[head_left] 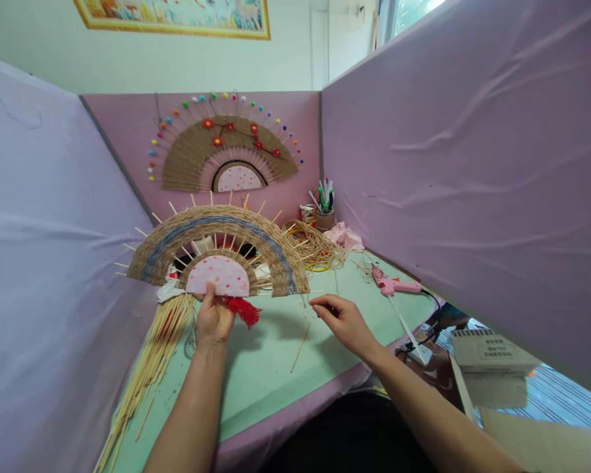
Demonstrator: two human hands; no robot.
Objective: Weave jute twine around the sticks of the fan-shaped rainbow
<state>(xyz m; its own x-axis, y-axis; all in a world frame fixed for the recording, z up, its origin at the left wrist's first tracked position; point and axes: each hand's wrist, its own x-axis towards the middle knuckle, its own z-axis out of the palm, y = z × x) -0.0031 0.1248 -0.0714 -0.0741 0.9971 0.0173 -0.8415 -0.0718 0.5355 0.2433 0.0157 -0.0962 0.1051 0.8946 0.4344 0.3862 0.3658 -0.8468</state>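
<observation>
My left hand grips a half-round woven fan at the bottom of its pink dotted centre, thumb in front and fingers behind. The fan is held upright above the table; twine with a blue band is woven across thin sticks whose ends poke out around the rim. A red tassel hangs beside that hand. Close to the fan's lower right corner is my right hand, thumb and fingertips pinched together. A short strand of twine dangles near those fingertips, but what they hold, if anything, is too small to make out.
Bundled thin sticks lie on the green table at left. Behind are a twine heap and a tool pot. A pink glue gun with a cord lies right. A finished fan stands against the back panel; side panels flank the table.
</observation>
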